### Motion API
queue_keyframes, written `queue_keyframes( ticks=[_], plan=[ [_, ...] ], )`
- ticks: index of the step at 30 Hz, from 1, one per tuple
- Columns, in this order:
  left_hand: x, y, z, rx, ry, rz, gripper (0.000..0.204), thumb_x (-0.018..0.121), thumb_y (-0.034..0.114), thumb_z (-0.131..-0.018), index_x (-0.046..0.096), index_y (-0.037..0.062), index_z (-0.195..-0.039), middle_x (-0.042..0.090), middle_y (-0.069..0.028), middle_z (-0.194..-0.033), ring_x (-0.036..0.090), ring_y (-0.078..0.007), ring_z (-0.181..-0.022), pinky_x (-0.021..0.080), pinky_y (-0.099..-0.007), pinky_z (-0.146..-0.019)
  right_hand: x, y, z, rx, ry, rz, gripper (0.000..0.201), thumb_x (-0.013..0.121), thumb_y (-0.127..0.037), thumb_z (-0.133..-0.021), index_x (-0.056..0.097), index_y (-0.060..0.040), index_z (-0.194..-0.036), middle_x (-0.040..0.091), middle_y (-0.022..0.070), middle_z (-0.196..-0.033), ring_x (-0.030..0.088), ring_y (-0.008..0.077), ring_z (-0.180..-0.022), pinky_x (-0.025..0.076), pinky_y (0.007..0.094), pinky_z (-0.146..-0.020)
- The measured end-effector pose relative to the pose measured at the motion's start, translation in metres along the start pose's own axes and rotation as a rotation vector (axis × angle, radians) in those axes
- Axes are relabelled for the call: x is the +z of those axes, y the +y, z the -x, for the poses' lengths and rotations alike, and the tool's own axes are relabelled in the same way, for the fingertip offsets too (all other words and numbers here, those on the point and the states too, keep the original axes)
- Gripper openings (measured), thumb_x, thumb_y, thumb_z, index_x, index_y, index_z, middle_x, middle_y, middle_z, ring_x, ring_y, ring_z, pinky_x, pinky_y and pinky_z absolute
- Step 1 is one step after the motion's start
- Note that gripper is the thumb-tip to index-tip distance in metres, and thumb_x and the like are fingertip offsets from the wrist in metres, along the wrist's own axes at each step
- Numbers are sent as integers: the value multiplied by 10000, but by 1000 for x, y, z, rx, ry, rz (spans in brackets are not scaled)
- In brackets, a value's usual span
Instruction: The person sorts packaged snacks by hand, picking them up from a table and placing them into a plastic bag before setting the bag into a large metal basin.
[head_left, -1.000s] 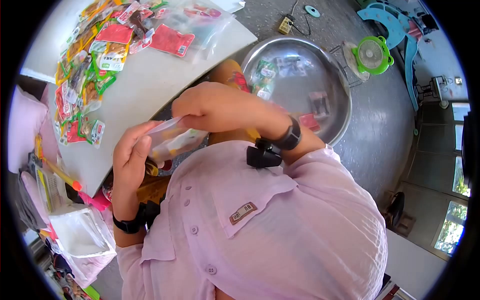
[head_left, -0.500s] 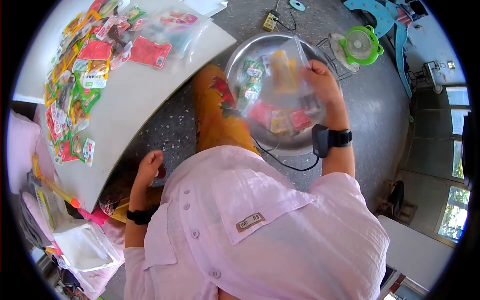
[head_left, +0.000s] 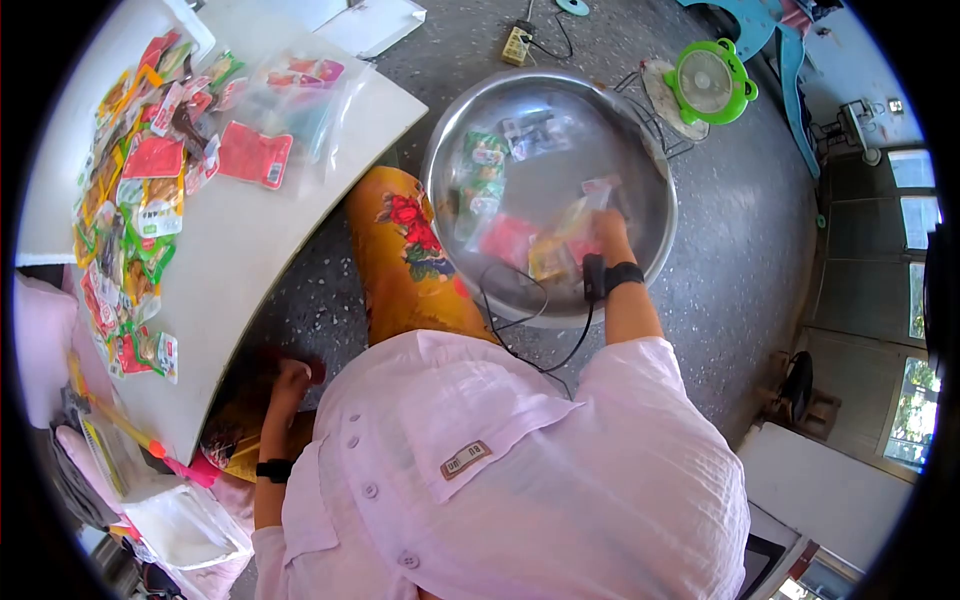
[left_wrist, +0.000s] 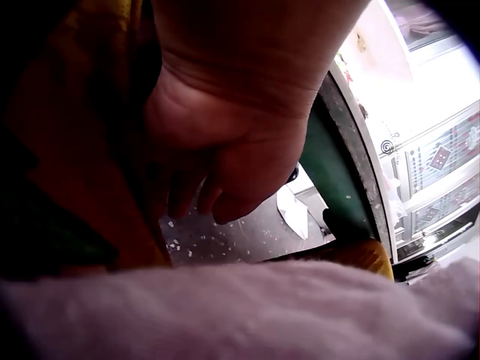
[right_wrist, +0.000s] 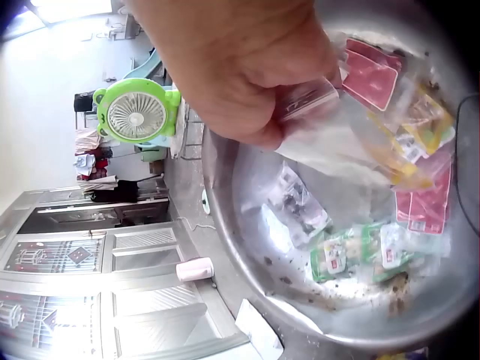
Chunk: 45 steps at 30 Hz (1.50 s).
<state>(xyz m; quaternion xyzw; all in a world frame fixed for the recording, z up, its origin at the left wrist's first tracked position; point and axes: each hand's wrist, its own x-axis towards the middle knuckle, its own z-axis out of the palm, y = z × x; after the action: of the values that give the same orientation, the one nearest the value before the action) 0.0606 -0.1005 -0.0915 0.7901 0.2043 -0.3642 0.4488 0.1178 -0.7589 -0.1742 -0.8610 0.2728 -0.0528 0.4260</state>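
Observation:
My right hand (head_left: 608, 232) is low inside a wide metal basin (head_left: 620, 135), pinching the top of a clear plastic bag (right_wrist: 326, 150) with yellow packaging in its lower part. Close by in the basin lie red packets (right_wrist: 371, 79), a yellow-edged bag (right_wrist: 427, 120) and another red packet (right_wrist: 431, 202). Green-edged packets (head_left: 484, 170) and a clear bag with dark contents (head_left: 537, 135) lie on the basin's far and left sides. My left hand (head_left: 290, 382) hangs beside my thigh below the table, its fingers (left_wrist: 206, 196) loosely bent and holding nothing.
On the left, a white table (head_left: 235, 235) carries a heap of colourful food packets (head_left: 125, 215), a red packet (head_left: 255, 155) and a large clear bag (head_left: 320, 95). A green fan (head_left: 706, 80) stands beyond the basin. A white foam box (head_left: 190, 525) sits lower left.
Both hands held a clear bag near my lap; the left hand let go and dropped beside my thigh. My right hand carried the bag rightward and down into the basin.

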Motion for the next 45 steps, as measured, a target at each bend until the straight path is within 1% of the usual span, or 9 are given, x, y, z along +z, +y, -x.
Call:
queue_keyframes(
  ticks=[9,13,17,22,26,28,30,37,45],
  plan=[
    [-5,-16,-8,-47,19,-25,176,468,165,-729,507,44,-850,508,-24,-737,473,-115,-642,374,-247,-546,-42,37,-137,-10,343,358,190,532,-168,-662,546,-10,-766,560,158,-724,547,265,-717,424,343,-657],
    [-7,-20,-13,-86,42,38,279,480,113,-718,512,15,-977,517,-20,-759,456,-101,-618,373,-236,-532,-16,-81,-130,-61,400,285,247,493,-190,-680,559,-17,-843,562,200,-832,531,347,-824,412,384,-698],
    [-9,-29,-17,-102,60,97,283,476,117,-728,510,27,-994,510,-3,-771,447,-94,-624,373,-229,-541,70,-27,-146,-263,230,470,190,482,-183,-693,581,-42,-773,572,181,-747,556,321,-737,425,388,-650],
    [-5,-31,-11,-59,33,48,201,475,165,-752,509,61,-921,510,-2,-731,454,-97,-604,367,-227,-520,124,-79,-44,-23,-112,33,174,494,-151,-677,570,-15,-753,560,164,-662,552,271,-605,427,361,-569],
    [-9,-50,-18,25,11,87,217,478,183,-762,523,59,-934,506,7,-708,431,-83,-565,357,-223,-499,150,-45,-32,-299,-210,-26,146,474,-124,-701,562,-22,-756,524,83,-599,480,155,-507,385,301,-458],
    [-7,-42,-14,126,143,-105,235,491,232,-775,540,56,-923,505,9,-706,425,-78,-564,348,-223,-489,122,-114,1,-127,-280,-101,142,469,-117,-721,543,-26,-801,505,27,-603,456,113,-510,367,241,-448],
    [-8,-44,-11,221,200,-78,248,497,247,-771,561,60,-921,568,-97,-850,517,-171,-823,395,-275,-732,116,-140,8,180,-306,-556,212,493,-128,-722,509,-40,-915,522,38,-738,487,122,-614,399,229,-511],
    [-28,-14,28,314,312,205,186,497,155,-783,526,37,-924,542,-49,-741,496,-122,-656,415,-249,-597,121,-283,67,-125,-419,-407,168,518,-116,-757,506,-24,-897,543,32,-787,528,106,-724,413,213,-586],
    [-104,-44,119,523,763,486,165,509,62,-780,509,7,-936,528,-18,-835,500,-88,-739,416,-215,-671,172,-316,130,-1065,-281,-13,91,513,-13,-712,516,-3,-803,532,120,-793,513,228,-759,406,309,-699]
  ],
)
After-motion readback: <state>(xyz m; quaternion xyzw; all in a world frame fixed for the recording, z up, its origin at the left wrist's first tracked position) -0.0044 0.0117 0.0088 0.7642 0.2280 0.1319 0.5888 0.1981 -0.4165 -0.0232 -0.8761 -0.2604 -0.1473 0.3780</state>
